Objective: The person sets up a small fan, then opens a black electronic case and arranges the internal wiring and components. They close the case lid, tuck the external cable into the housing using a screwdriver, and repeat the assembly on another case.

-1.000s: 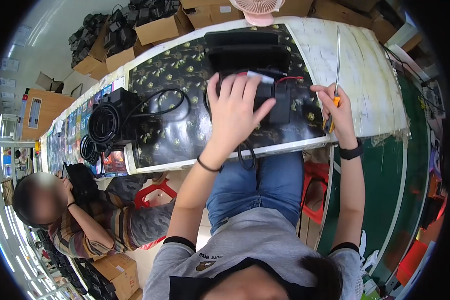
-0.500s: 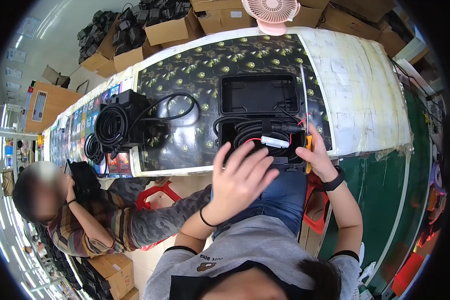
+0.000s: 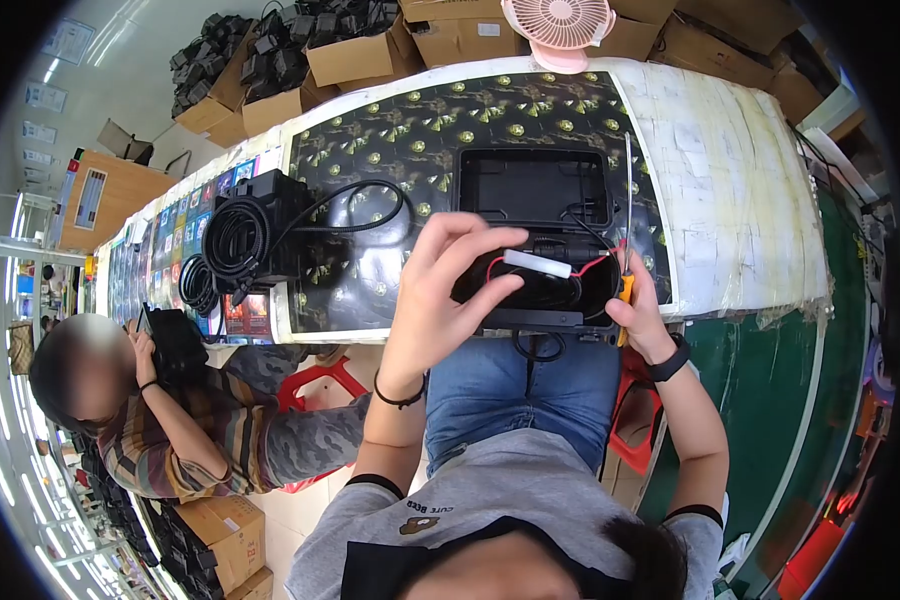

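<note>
A black case [image 3: 533,189] lies open on the patterned mat [image 3: 440,125], its lid laid back away from me. Inside it are black corrugated cable and a white rectangular piece [image 3: 537,264] with red wires at both ends. My left hand [image 3: 448,295] is over the left side of the case, thumb and fingers apart, with nothing between them. At the case's right edge, my right hand [image 3: 646,312] holds a screwdriver [image 3: 626,285] with an orange and black handle, its long shaft pointing away from me.
Another black case with coiled cable [image 3: 238,238] stands on the left of the table. A pink fan [image 3: 560,30] is at the far edge, with cardboard boxes [image 3: 355,60] behind. At left sits another person [image 3: 185,430] holding a black object.
The black case has been opened and its inside now shows. My right hand has come down to its right edge with the screwdriver. My left hand has shifted to its left side.
</note>
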`<state>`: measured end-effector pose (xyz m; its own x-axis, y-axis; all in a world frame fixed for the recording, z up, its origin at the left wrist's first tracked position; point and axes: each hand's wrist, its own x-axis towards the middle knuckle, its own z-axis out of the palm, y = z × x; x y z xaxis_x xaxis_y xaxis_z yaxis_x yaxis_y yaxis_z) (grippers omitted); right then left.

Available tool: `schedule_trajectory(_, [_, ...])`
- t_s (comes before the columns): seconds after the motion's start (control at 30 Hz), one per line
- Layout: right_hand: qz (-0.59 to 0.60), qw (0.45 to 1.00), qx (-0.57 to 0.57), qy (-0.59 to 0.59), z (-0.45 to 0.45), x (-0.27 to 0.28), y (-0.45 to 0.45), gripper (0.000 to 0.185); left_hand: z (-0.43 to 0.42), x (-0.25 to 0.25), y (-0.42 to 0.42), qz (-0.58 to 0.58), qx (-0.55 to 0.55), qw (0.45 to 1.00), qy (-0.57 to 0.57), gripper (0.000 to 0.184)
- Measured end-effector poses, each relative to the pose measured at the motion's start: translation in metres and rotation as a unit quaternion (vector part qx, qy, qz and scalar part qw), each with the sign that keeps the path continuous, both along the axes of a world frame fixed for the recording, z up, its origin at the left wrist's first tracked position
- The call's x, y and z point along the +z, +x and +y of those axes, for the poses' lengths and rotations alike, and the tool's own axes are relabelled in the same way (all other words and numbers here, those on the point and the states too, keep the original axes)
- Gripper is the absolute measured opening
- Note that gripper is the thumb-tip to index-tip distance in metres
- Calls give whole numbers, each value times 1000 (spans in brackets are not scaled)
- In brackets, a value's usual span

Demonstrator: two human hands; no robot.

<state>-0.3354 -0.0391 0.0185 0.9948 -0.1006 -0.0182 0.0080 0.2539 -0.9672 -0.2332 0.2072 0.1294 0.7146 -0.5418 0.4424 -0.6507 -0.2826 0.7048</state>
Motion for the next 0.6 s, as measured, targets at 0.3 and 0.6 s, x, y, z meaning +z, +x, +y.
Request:
schedule_trajectory(0.3, [8,1000,-16,-4,-1,-5,-1,64,0,-10,12,-11,-41,998,47,60])
schedule_trajectory(0.6, [12,997,-3,-72,-3,-15,-3,53,31,-48,9,148,0,963,-224,92])
